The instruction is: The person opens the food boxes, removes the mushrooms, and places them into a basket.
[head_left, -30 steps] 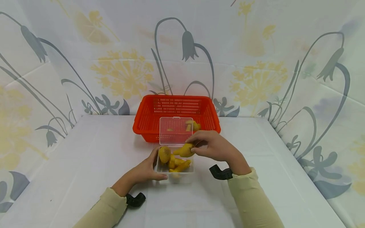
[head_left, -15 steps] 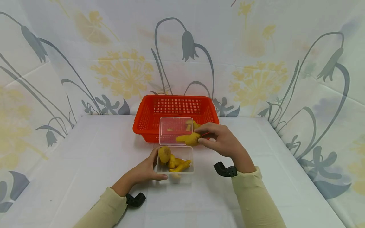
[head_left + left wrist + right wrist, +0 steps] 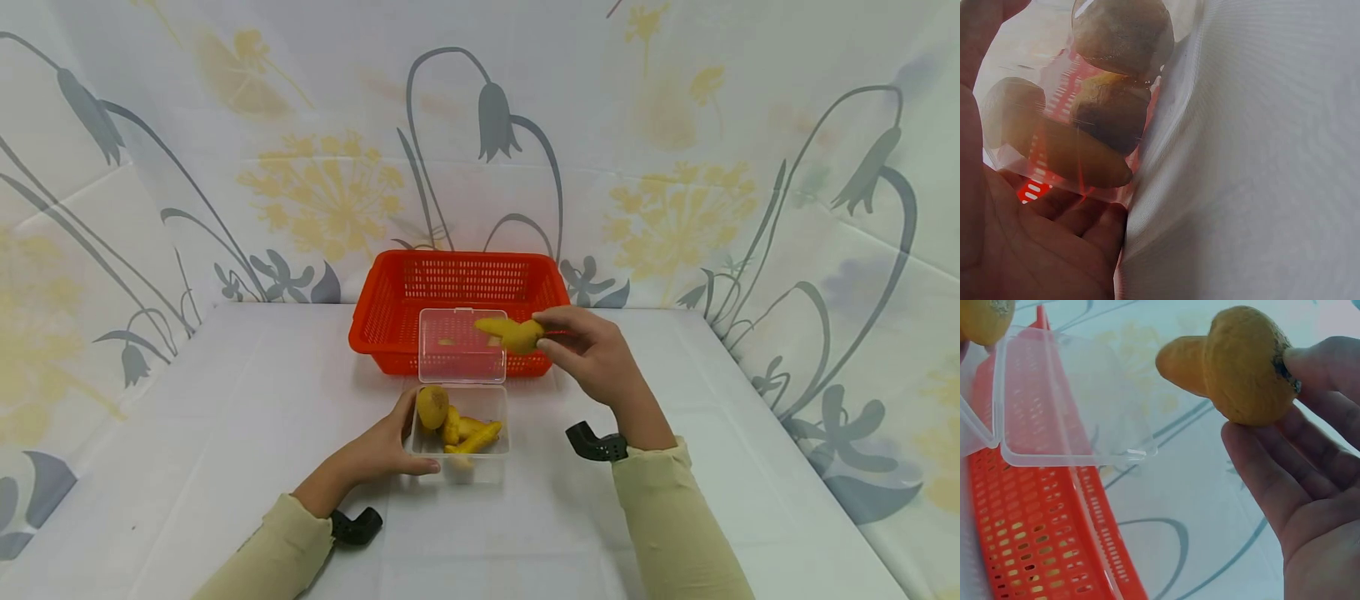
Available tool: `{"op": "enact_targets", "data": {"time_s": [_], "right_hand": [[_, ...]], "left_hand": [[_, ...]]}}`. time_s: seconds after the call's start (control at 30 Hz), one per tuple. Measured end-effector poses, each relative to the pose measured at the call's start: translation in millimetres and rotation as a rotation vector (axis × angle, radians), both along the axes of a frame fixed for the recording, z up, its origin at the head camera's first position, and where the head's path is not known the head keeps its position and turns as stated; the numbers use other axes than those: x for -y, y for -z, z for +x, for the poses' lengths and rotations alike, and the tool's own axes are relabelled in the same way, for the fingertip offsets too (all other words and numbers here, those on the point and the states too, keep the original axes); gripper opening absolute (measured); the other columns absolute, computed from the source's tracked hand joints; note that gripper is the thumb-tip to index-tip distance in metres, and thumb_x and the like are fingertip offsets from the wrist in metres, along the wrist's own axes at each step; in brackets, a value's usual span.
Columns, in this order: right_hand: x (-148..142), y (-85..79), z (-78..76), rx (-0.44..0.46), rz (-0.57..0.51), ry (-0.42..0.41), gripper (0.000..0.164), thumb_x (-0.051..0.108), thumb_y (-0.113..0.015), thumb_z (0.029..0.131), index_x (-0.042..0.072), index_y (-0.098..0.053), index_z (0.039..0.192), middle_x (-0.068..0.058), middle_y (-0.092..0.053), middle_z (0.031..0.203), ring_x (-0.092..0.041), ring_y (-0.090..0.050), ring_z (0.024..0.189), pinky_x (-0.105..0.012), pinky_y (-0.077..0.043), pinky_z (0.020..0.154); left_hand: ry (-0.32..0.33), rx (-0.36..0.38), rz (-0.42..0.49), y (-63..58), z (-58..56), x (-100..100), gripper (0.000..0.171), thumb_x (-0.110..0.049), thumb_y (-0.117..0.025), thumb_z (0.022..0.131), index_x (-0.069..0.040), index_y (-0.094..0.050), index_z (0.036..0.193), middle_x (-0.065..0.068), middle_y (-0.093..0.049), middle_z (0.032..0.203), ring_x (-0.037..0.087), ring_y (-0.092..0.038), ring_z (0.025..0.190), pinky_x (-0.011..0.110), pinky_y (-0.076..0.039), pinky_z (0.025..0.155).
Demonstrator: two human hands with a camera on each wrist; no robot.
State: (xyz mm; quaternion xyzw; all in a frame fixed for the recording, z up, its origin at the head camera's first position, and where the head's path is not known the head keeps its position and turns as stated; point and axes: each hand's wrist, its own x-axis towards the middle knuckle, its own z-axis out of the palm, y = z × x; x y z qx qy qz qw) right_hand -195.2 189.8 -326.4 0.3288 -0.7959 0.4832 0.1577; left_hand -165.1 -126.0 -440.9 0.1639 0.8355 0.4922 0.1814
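Note:
My right hand pinches a small yellow gourd-shaped fruit between thumb and fingers, held up over the near right of the red basket. In the right wrist view the fruit has a rounded body, a narrower knob pointing left and a dark scar by the thumb. My left hand grips the left side of a clear plastic box, thumb at the front. Several yellow pieces, one round and some finger-like, lie inside. Through the box wall, the left wrist view shows pieces close to the fingers.
The box's clear lid stands swung back, overlapping the front of a red perforated plastic basket behind it. Yellow bits show in the basket through its holes. A floral-patterned cloth backs the white table.
My right hand has lifted the yellow fruit up and away from over the open box to over the basket's right part. My left hand and the box have stayed in place.

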Motion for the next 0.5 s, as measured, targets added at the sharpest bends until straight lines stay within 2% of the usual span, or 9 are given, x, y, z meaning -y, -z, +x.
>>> {"op": "enact_targets", "data": {"time_s": [0.37,0.5], "right_hand": [[-1.7,7.9,-8.4,-0.002,-0.086,0.039,0.031,-0.001,-0.067,0.088,0.002,-0.064,0.119,-0.012,-0.064,0.115,-0.005,-0.061,0.106,-0.016,-0.054,0.088],[-1.3,8.7,-9.6,0.0,-0.085,0.095,0.031,0.003,-0.066,0.09,0.004,-0.063,0.121,-0.011,-0.064,0.117,-0.008,-0.062,0.107,-0.014,-0.053,0.088]], "left_hand": [[-0.006,0.009,-0.006,-1.1,0.3,-0.7,0.117,-0.037,-0.087,0.066,-0.031,-0.007,0.152,0.002,-0.014,0.162,0.031,-0.013,0.151,0.051,-0.025,0.118],[-0.005,0.012,-0.007,-1.6,0.4,-0.4,0.117,-0.037,-0.087,0.066,-0.03,-0.007,0.152,0.002,-0.013,0.162,0.031,-0.013,0.151,0.05,-0.025,0.118]]}}
